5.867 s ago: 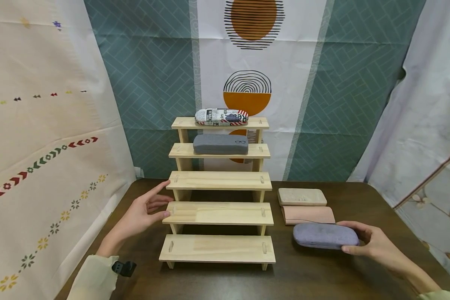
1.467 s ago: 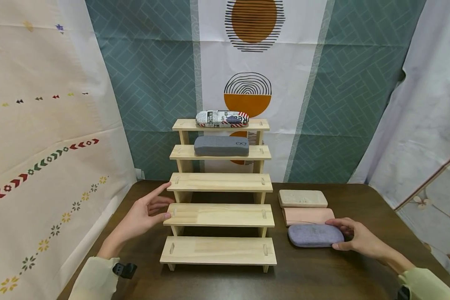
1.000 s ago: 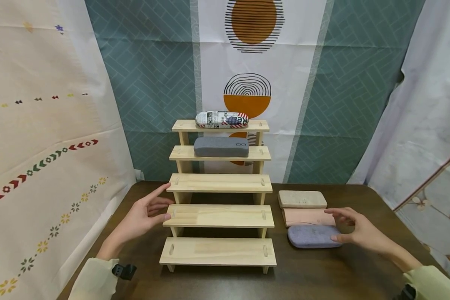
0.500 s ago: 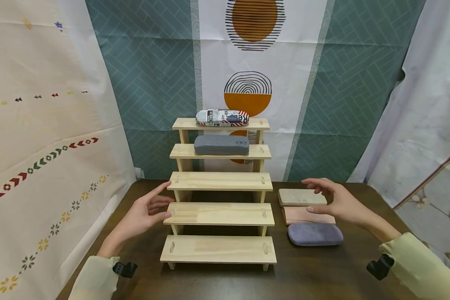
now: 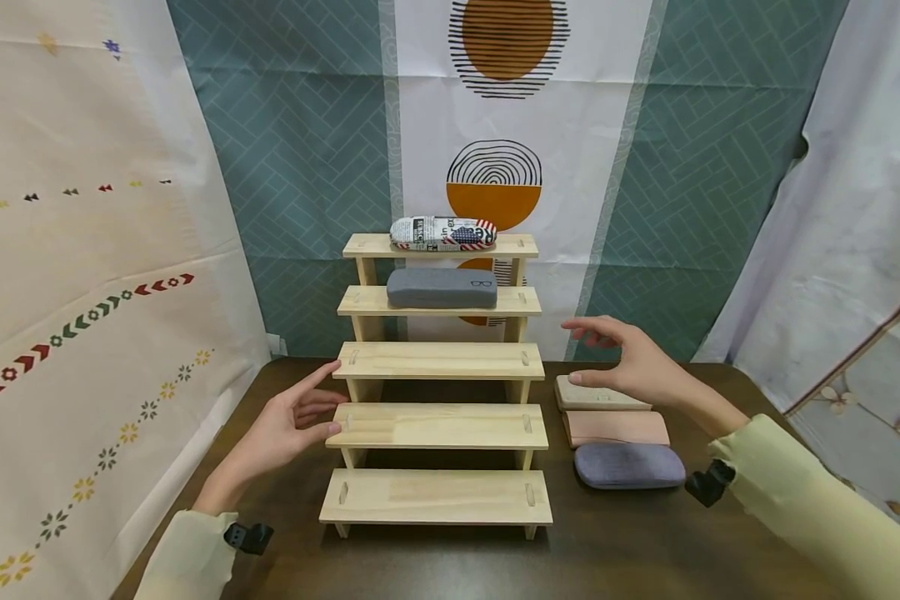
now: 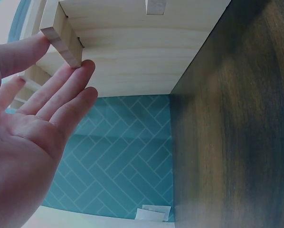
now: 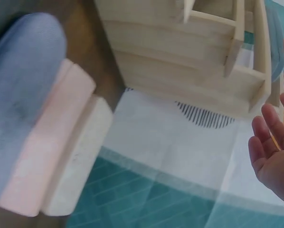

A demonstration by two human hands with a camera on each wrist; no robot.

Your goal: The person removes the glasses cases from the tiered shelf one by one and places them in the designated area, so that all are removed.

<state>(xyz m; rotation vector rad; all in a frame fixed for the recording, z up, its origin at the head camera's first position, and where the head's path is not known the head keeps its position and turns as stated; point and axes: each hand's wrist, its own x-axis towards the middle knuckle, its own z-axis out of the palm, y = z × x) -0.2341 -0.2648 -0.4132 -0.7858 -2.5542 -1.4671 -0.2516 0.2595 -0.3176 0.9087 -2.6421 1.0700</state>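
Note:
A light wooden tiered display stand (image 5: pixel 435 360) stands mid-table. My left hand (image 5: pixel 283 425) pinches the left end of its second-lowest board between thumb and fingers, the index finger reaching up to the board above. My right hand (image 5: pixel 630 362) holds nothing; its fingers are spread in the air, over the beige glasses case (image 5: pixel 600 397) and right of the stand. A pink case (image 5: pixel 617 428) and a blue-purple glasses case (image 5: pixel 630 467) lie in front of the beige one. A newsprint-patterned case (image 5: pixel 442 234) is on the top board, a grey glasses case (image 5: pixel 441 288) on the one below.
A dark wooden table (image 5: pixel 435 567) carries everything. A teal and white cloth (image 5: pixel 487 108) hangs close behind the stand. Patterned light cloths (image 5: pixel 105 250) hang at the left and right sides.
The blue-purple case has shifted left against the pink one, and my right hand has let go of it. That hand has since moved up and left. My left hand has stayed put.

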